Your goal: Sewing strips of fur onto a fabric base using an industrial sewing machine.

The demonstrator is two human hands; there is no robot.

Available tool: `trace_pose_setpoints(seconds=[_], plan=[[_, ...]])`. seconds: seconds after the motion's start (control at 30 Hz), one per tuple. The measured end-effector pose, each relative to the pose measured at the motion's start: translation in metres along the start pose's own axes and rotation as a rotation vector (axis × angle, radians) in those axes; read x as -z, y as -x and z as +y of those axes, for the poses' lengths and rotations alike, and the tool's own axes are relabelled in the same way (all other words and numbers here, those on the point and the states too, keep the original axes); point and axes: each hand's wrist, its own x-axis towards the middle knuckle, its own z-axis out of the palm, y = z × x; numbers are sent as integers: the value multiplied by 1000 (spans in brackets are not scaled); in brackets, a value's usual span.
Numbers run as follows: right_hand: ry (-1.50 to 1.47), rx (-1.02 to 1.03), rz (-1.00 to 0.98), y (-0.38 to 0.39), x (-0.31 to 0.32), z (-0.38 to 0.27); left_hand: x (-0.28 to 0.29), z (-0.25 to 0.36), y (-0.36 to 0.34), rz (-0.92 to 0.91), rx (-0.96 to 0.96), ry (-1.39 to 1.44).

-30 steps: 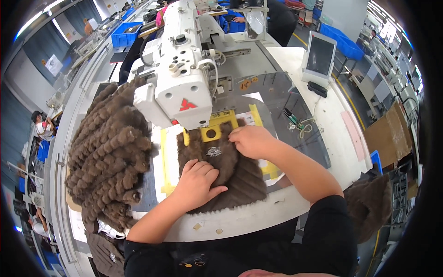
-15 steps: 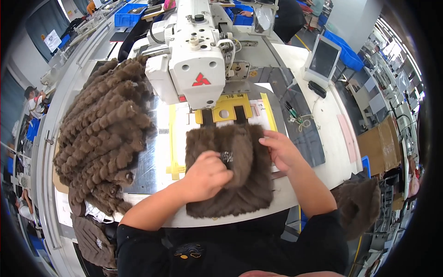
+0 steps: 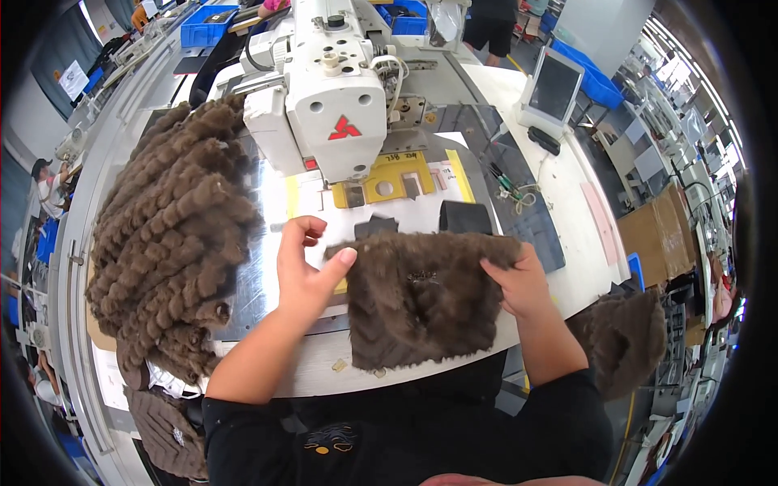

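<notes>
A brown fur piece, roughly square with a small patch of stitching or trim in its middle, is lifted in front of the sewing machine. My right hand is closed on its upper right corner, thumb in front. At the upper left corner is my left hand, its thumb against the fur and its fingers apart from the thumb. Two dark straps stick out past the piece's far edge. Beyond them lies a yellow template with cut-outs, under the white sewing machine head.
A big heap of ribbed brown fur fills the left of the table. More fur pieces hang at the lower left and lower right. A screen and green-handled snips are on the right.
The fur piece has come off the yellow template, its dark straps now pulled out of the cut-outs. My left hand went from its middle to the upper left corner; my right hand gripped the right corner.
</notes>
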Motion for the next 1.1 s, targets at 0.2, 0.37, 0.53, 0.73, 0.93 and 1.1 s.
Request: trace_pose_setpoints(seconds=[0.2,0.37,0.53,0.73,0.93,1.1], plan=[[-310,-50,42,9,-29,-11,12,21,-6,-630,514,778],[-300,-84,20,11,-35,-10,22,17,-10,-609,571,700],[-109,-94,-113,8,-26,-20,20,22,-2,-501,597,655],[135,48,-158,-3,-26,-43,18,25,1,-595,383,476],[688,498,-157,0,-31,-66,18,31,-2,-556,260,420],[768,826,-356,-7,-23,-59,23,24,1,-521,218,383]])
